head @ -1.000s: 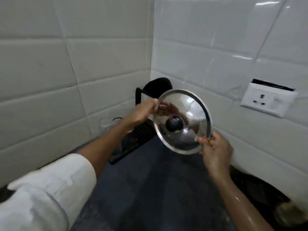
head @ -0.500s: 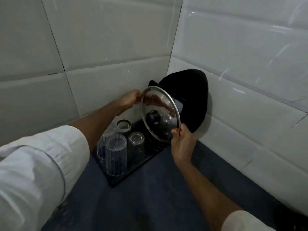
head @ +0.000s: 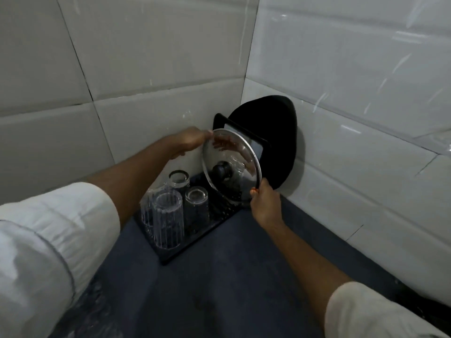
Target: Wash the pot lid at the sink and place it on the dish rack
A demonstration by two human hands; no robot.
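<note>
- Upturned glasses crowd the dish rack at its 8 o'clock end.
- A black pan and tray stand against the tiled corner at 1 o'clock, blocking the rack's back.
- Dark counter lies open toward 6 o'clock.

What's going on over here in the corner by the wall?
A person is setting a glass pot lid onto a black dish rack in the tiled corner. The left hand holds the lid's top edge, and the right hand holds its lower edge. The lid stands almost on edge over the rack, its black knob facing the person. Upturned drinking glasses sit on the rack beside it, and a dark pan leans against the wall behind.
</note>
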